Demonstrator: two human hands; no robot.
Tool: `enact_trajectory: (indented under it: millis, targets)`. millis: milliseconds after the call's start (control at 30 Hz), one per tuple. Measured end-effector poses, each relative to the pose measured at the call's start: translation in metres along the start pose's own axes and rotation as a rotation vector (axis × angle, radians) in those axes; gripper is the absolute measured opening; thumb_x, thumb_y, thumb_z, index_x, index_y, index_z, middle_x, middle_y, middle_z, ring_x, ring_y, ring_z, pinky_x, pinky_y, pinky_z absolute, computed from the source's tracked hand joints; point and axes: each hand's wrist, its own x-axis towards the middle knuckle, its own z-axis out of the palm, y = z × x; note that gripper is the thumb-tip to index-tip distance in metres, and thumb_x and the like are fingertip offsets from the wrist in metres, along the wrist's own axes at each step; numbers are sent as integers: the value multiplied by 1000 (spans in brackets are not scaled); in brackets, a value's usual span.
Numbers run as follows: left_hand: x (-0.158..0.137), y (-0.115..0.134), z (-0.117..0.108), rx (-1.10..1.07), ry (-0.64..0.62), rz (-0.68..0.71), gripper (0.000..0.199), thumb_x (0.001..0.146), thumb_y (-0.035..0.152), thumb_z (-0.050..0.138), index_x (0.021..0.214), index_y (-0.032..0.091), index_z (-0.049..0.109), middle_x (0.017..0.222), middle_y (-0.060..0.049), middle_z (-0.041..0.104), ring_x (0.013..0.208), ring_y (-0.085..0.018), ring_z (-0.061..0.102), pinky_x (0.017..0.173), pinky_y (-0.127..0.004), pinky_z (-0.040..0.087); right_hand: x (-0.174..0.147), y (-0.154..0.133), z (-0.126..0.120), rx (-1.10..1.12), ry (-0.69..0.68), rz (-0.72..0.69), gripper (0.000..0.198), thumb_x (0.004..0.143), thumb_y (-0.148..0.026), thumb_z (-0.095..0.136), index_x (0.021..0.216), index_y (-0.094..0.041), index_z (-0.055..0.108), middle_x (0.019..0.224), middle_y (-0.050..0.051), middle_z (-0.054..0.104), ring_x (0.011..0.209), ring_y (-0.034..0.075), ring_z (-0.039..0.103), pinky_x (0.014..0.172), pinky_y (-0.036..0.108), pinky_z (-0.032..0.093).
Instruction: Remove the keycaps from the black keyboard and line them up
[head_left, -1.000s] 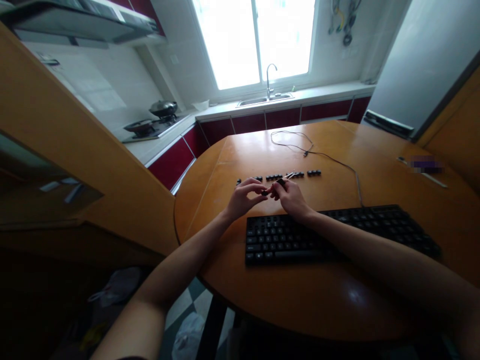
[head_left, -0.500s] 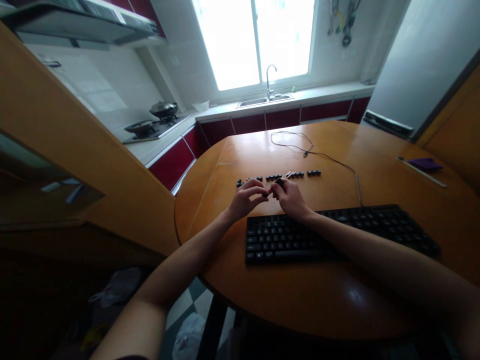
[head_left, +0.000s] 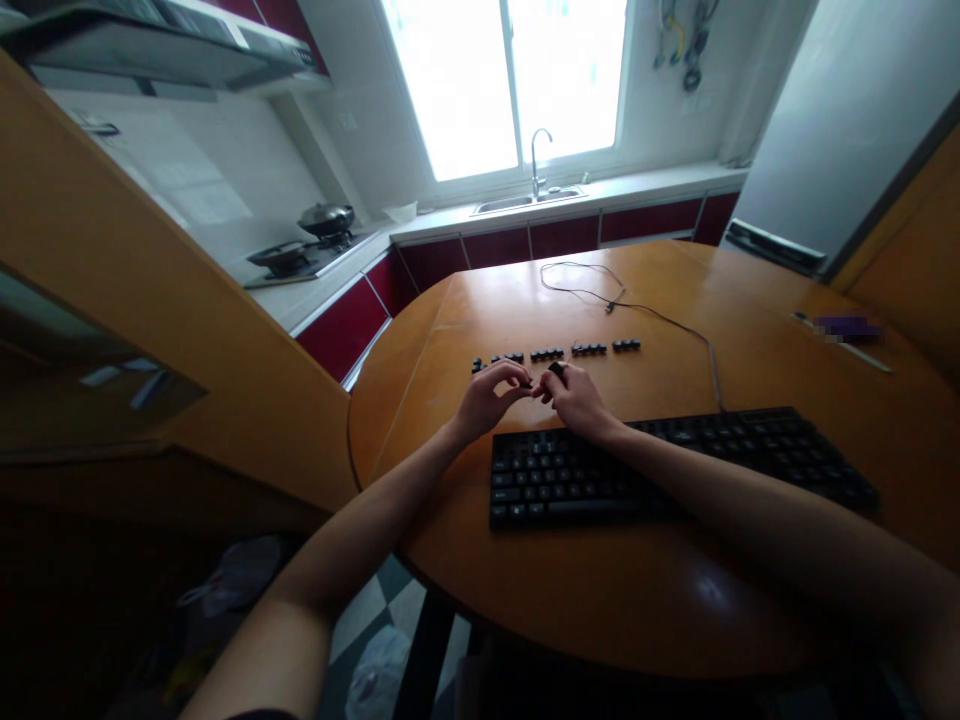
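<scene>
My left hand (head_left: pixel 489 396) is closed in a pinch on a small black keycap (head_left: pixel 526 386) above the table. Close beside it, my right hand (head_left: pixel 576 396) grips a keycap puller, of which the black handle (head_left: pixel 556 369) and a trace of thin wire show; the fingers hide the rest. The two hands' fingertips nearly meet. Behind them lies a row of loose black keycaps (head_left: pixel 589 350) in small groups. A black keyboard (head_left: pixel 585 490) rests nearer to me, partly under my right forearm, with bare key positions along its top row.
The keyboard's cable (head_left: pixel 675 322) runs back across the round wooden table (head_left: pixel 450 300). At the right lie a purple item (head_left: pixel 847 328) and a thin pale stick (head_left: pixel 870 358). A wooden panel (head_left: pixel 247 350) stands left of the table; a sink (head_left: pixel 517 203) is beyond.
The puller has turned in my right hand, and its wire prongs, which stuck out past the fingers, now barely show. The keycap in my left hand is turned differently. The keyboard stays put.
</scene>
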Motion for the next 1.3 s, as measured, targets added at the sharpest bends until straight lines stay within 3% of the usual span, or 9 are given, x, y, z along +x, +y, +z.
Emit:
enact_trajectory:
  millis: [100,233,367,533,700,833,933,1300]
  targets:
    - [-1,-9,0,-96,87,-184,26,85,35,76,102,18,68,90,-5,73,81,-15,70,76,-29,57,0,1,0,-5,-11,3,22,96,-28,49,80,-17,60,80,10,76,64,16,65,58,25,47]
    - [-1,-19,-4,-102,121,-311,24,82,35,78,97,17,74,87,-5,74,75,-15,69,70,-27,57,0,2,0,7,1,-5,22,96,-29,50,80,-17,59,79,9,76,64,15,64,58,26,47]
    - [1,-26,-14,-34,154,-314,29,76,33,82,99,17,76,93,-6,71,70,-13,67,62,-25,54,0,1,0,8,6,-6,25,96,-29,50,78,-17,61,79,9,76,63,15,63,59,26,47]
    - [-1,-40,-31,222,88,-314,32,77,27,80,107,20,73,88,-3,72,70,-15,62,68,-29,52,0,2,0,19,-3,-13,25,96,-30,50,78,-17,61,80,10,76,63,15,62,58,26,47]
    - [3,-47,-39,510,-24,-300,15,73,25,84,86,24,78,103,-5,70,100,-24,60,95,-42,45,0,2,1,15,-11,-3,24,95,-30,50,78,-17,61,80,10,76,64,15,63,58,26,46]
    - [21,-55,-39,644,-87,-422,17,69,29,88,84,28,80,124,-6,62,119,-32,49,100,-50,39,-1,1,1,10,-22,-9,26,95,-30,49,77,-16,62,80,10,76,64,16,63,58,26,46]
    - [29,-63,-38,671,-138,-440,18,68,30,89,84,29,81,128,-6,60,121,-35,45,98,-51,39,-1,0,0,16,-9,-14,27,95,-31,49,77,-16,62,79,10,76,63,16,62,58,26,46]
    - [12,-74,-36,624,-47,-516,14,71,30,83,84,29,81,118,-4,61,116,-30,47,98,-46,39,-1,4,0,-6,-16,-35,30,95,-34,50,77,-17,66,81,9,76,65,16,61,60,27,45]
